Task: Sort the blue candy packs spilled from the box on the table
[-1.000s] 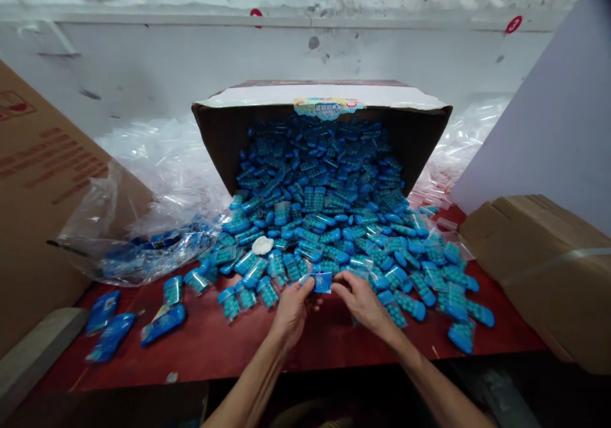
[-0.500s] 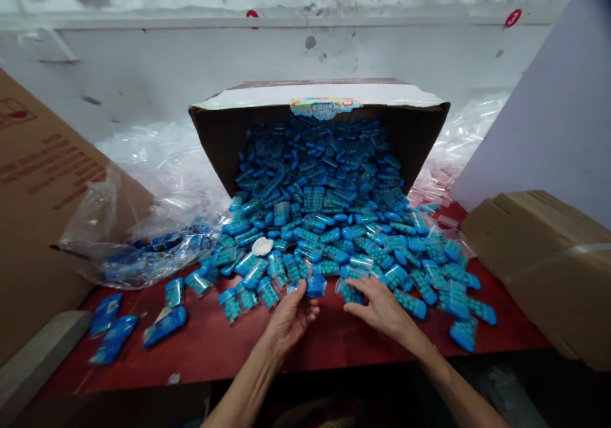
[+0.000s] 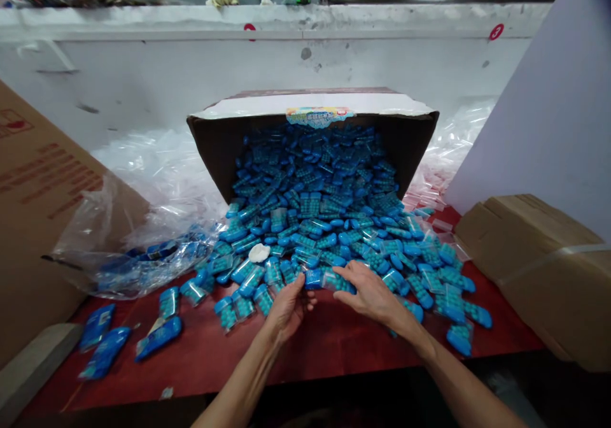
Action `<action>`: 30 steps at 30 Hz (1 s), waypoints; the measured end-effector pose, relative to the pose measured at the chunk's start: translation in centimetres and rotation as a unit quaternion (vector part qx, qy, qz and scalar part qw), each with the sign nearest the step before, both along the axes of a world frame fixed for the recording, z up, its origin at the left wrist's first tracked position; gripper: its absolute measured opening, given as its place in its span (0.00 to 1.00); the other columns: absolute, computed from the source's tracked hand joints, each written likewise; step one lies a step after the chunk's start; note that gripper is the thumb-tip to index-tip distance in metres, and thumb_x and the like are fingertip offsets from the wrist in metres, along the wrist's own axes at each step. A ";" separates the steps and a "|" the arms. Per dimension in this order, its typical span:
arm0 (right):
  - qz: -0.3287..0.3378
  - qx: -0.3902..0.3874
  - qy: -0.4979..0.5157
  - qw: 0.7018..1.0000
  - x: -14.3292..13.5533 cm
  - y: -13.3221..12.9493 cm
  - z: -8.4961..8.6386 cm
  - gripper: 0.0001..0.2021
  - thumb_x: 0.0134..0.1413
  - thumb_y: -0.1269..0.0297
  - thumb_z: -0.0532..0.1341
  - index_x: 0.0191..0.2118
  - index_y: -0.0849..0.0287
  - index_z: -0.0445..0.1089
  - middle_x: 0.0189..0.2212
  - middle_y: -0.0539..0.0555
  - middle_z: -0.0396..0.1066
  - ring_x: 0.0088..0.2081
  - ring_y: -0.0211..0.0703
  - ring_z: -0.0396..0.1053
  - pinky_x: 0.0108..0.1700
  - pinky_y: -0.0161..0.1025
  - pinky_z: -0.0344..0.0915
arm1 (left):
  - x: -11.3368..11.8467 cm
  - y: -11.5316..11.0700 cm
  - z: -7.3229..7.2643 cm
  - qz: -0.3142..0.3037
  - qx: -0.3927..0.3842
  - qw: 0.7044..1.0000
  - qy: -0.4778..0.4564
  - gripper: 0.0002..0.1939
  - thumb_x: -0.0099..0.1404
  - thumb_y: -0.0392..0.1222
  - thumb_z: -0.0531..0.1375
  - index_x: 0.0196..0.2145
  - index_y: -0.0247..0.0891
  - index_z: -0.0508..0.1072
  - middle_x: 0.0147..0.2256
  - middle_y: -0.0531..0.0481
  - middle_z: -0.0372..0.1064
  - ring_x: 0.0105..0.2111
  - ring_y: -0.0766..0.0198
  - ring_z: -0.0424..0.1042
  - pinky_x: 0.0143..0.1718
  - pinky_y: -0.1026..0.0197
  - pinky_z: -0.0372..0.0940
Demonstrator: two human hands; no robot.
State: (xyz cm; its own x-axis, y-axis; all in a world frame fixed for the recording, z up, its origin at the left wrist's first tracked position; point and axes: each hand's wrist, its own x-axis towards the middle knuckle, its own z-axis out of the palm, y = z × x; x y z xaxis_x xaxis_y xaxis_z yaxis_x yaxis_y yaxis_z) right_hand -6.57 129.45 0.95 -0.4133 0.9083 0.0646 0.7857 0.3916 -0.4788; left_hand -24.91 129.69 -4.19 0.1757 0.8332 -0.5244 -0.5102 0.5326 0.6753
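My left hand (image 3: 287, 308) pinches a small blue printed wrapper (image 3: 313, 279) between thumb and fingers, just in front of the pile. Close on its right, my right hand (image 3: 370, 293) grips a small clear container of teal beads (image 3: 333, 281), one end of it at the wrapper's edge. Whether that end is inside the wrapper I cannot tell. Many similar blue-capped bead containers (image 3: 310, 205) spill from a tipped carton (image 3: 205, 154) onto the red tabletop (image 3: 286, 358). A white scrap (image 3: 259, 253) lies on the heap.
Left of the pile, a clear plastic bag (image 3: 143, 278) holds blue wrappers. Several filled blue packets (image 3: 105, 353) lie at the table's left, near a large brown carton (image 3: 52, 211). A taped brown box (image 3: 539, 269) stands at right. Clear plastic pieces lie behind.
My right hand has moved left with the bead container, bringing it up to the wrapper in my left hand. The camera view has tilted up slightly.
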 end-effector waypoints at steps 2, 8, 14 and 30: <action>0.002 0.009 -0.014 1.000 0.0 0.0 -0.1 0.21 0.48 0.59 0.57 0.50 0.56 0.61 0.35 0.54 0.62 0.39 0.45 0.59 0.42 0.40 0.58 | 0.1 0.1 0.1 0.000 0.003 1.000 0.000 0.12 0.54 0.47 0.58 0.25 0.35 0.64 0.17 0.51 0.66 0.18 0.67 0.66 0.18 0.67 0.56; 0.005 0.032 -0.054 0.998 -0.3 -0.3 0.4 0.21 0.48 0.61 0.57 0.50 0.55 0.60 0.37 0.55 0.62 0.40 0.46 0.59 0.44 0.43 0.57 | 0.2 0.0 0.3 -0.016 0.030 0.999 0.014 0.13 0.53 0.48 0.59 0.24 0.33 0.65 0.18 0.50 0.66 0.19 0.68 0.65 0.19 0.67 0.56; 0.009 -0.005 -0.029 1.000 -0.5 -0.7 1.1 0.20 0.48 0.60 0.57 0.48 0.58 0.62 0.38 0.55 0.65 0.41 0.46 0.61 0.44 0.42 0.58 | 0.2 0.1 0.8 -0.021 0.045 0.997 0.052 0.15 0.50 0.50 0.60 0.24 0.33 0.65 0.17 0.51 0.66 0.18 0.68 0.65 0.19 0.67 0.56; -0.013 0.031 -0.025 0.999 -0.6 -0.9 0.9 0.18 0.49 0.61 0.57 0.47 0.60 0.63 0.36 0.56 0.64 0.40 0.47 0.60 0.43 0.43 0.59 | -0.1 -0.1 0.6 -0.012 0.030 0.999 0.009 0.13 0.54 0.48 0.58 0.25 0.34 0.65 0.17 0.50 0.66 0.20 0.66 0.66 0.19 0.67 0.58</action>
State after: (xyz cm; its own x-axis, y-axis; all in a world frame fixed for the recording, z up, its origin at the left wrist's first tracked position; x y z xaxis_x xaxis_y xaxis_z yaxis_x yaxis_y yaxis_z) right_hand -7.22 128.56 1.87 -0.3940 0.9136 0.1004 0.8181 0.3984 -0.4146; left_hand -24.97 129.58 -3.58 0.1868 0.8585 -0.4776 -0.4858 0.5033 0.7146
